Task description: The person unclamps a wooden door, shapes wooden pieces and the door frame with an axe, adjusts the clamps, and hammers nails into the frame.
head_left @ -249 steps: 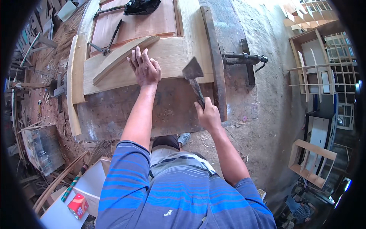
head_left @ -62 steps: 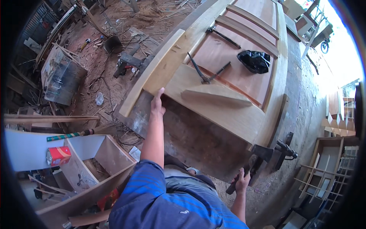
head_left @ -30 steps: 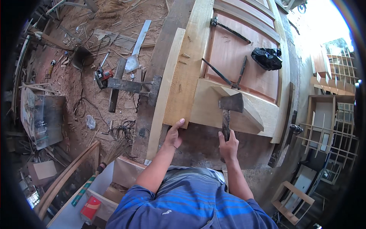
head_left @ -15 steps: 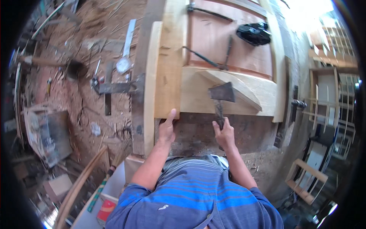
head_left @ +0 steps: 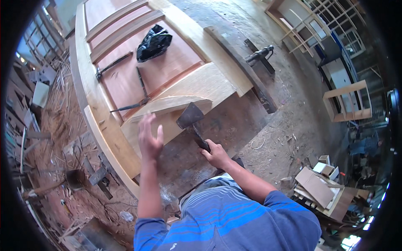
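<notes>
Our right hand [head_left: 215, 154] grips the hatchet [head_left: 191, 116]; our left hand [head_left: 150, 140], spread wide, hovers near the tapered board [head_left: 178, 102]; seemingly we're setting up; steadying that board seems called for.

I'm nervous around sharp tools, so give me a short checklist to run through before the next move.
1. Right hand closed round the handle of the hatchet: ok.
2. Left hand apart from the blade: ok, a gap shows between them.
3. Left hand touching the loose wooden piece: cannot tell; the fingers are blurred.
4. Panelled door free of loose items: not ok; a black plastic bag and dark two-armed tool lie there.
</notes>
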The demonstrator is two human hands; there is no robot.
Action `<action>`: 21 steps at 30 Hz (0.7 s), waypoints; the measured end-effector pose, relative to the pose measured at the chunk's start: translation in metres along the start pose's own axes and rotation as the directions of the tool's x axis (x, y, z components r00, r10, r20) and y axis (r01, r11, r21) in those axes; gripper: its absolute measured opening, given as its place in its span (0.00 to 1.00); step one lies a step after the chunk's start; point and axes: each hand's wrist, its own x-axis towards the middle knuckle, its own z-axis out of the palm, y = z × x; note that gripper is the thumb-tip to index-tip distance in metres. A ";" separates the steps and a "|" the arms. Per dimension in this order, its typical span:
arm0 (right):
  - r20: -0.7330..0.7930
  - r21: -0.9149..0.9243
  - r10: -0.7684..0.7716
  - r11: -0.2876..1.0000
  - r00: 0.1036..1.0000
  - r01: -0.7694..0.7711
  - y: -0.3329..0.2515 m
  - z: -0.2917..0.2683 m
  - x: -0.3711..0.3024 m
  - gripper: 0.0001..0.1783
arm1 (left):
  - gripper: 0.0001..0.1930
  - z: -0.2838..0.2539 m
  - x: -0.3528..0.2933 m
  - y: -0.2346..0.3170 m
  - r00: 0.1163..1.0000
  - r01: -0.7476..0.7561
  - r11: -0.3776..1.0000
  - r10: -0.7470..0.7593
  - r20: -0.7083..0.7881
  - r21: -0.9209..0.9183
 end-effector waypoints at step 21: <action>-0.089 0.471 0.252 0.863 0.964 -0.183 0.127 -0.144 -0.063 0.20 | 0.37 0.122 -0.023 0.071 0.906 -0.279 0.912 0.146 0.398 0.301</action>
